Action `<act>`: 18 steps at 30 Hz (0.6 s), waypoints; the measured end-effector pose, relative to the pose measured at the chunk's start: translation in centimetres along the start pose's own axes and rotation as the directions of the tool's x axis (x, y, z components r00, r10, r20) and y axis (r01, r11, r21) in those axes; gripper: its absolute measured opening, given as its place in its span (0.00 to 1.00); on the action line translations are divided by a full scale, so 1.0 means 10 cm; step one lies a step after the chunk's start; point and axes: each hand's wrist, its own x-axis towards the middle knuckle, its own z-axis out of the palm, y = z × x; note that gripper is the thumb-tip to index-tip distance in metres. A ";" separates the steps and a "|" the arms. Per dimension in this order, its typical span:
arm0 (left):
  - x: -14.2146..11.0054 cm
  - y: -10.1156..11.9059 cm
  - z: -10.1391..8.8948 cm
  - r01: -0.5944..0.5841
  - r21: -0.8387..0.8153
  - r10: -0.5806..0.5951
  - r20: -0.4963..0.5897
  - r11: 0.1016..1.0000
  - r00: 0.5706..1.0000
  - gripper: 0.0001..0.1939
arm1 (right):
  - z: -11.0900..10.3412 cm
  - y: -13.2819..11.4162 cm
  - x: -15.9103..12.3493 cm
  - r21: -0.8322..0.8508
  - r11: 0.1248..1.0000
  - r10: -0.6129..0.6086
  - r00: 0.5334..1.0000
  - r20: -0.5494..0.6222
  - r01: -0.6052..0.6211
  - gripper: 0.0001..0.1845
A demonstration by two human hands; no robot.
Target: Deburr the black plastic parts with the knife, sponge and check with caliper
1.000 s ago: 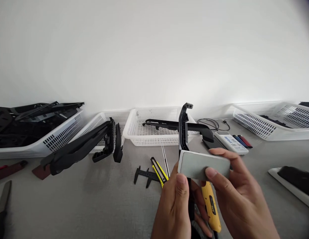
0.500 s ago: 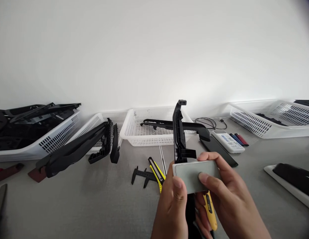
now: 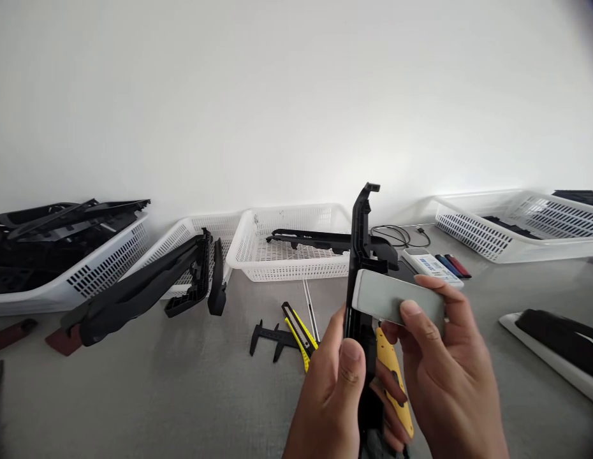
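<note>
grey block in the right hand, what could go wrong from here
The block could slip or twist, as the right hand grips it toward one end. It might scuff or catch on the small tabs of the black part. The left hand could perhaps nudge the cutter, which lies close by on the table.

My R hand (image 3: pixel 452 373) is lifting the grey block (image 3: pixel 385 294) clear of my L thumb (image 3: pixel 351 366), tilting its R end down vs. nearly level a sec ago; my L hand (image 3: pixel 325 405) is turning the blk part (image 3: pixel 359 233) more edge-on & moving it R
</note>
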 end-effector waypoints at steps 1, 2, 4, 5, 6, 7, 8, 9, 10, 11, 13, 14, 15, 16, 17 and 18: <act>0.00 0.00 -0.01 0.017 -0.010 -0.016 0.013 1.000 1.000 0.42 | -0.02 0.02 0.02 0.007 1.000 0.010 0.999 0.045 -0.010 0.27; -0.01 0.00 -0.01 0.017 -0.018 -0.017 0.012 1.000 1.000 0.42 | -0.04 0.03 0.05 0.017 1.000 0.025 0.995 0.100 -0.027 0.26; -0.02 -0.01 -0.02 0.009 -0.023 -0.010 -0.020 1.000 1.000 0.42 | -0.07 0.05 0.08 0.036 0.998 0.045 0.985 0.167 -0.051 0.26; -0.03 -0.02 -0.02 0.012 -0.023 -0.013 -0.041 1.000 0.999 0.42 | -0.08 0.04 0.08 0.049 0.997 0.049 0.983 0.174 -0.059 0.26; -0.03 -0.02 -0.02 0.019 -0.021 -0.020 -0.056 1.000 0.998 0.43 | -0.09 0.03 0.07 0.065 0.995 0.061 0.982 0.181 -0.074 0.27; -0.04 -0.03 -0.02 0.027 -0.015 -0.028 -0.069 1.000 0.997 0.42 | -0.08 0.00 0.05 0.083 0.991 0.088 0.975 0.203 -0.107 0.28; -0.05 -0.04 -0.02 0.032 -0.007 -0.032 -0.082 0.999 0.996 0.42 | -0.07 -0.03 0.02 0.094 0.982 0.134 0.960 0.247 -0.161 0.29; -0.05 -0.04 -0.02 0.031 0.004 -0.030 -0.097 1.000 0.995 0.42 | -0.05 -0.07 -0.01 0.093 0.970 0.188 0.934 0.305 -0.226 0.29; -0.06 -0.04 -0.01 0.024 0.017 -0.022 -0.118 1.000 0.993 0.42 | -0.03 -0.12 -0.05 0.082 0.956 0.237 0.903 0.358 -0.283 0.29; -0.06 -0.04 -0.01 0.014 0.025 -0.010 -0.147 1.000 0.989 0.44 | 0.00 -0.16 -0.08 0.064 0.946 0.270 0.880 0.391 -0.318 0.30; -0.07 -0.04 0.00 -0.008 0.017 0.012 -0.225 1.000 0.974 0.47 | 0.04 -0.23 -0.13 0.036 0.948 0.280 0.883 0.377 -0.316 0.30; -0.07 -0.04 0.01 -0.017 0.007 0.018 -0.267 1.000 0.963 0.49 | 0.06 -0.25 -0.14 0.027 0.955 0.267 0.896 0.354 -0.295 0.29; -0.07 -0.05 0.01 -0.021 -0.006 0.018 -0.312 1.000 0.950 0.50 | 0.06 -0.26 -0.15 0.019 0.960 0.255 0.904 0.343 -0.278 0.27; -0.07 -0.05 0.02 -0.023 -0.019 0.015 -0.358 1.000 0.934 0.51 | 0.07 -0.27 -0.15 0.013 0.962 0.251 0.902 0.352 -0.273 0.26; -0.07 -0.06 0.01 -0.025 -0.031 0.010 -0.399 0.999 0.917 0.52 | 0.07 -0.26 -0.14 0.007 0.961 0.255 0.890 0.378 -0.278 0.25; -0.07 -0.07 0.01 -0.030 -0.036 0.011 -0.429 0.999 0.903 0.52 | 0.06 -0.25 -0.13 0.002 0.958 0.260 0.874 0.411 -0.286 0.24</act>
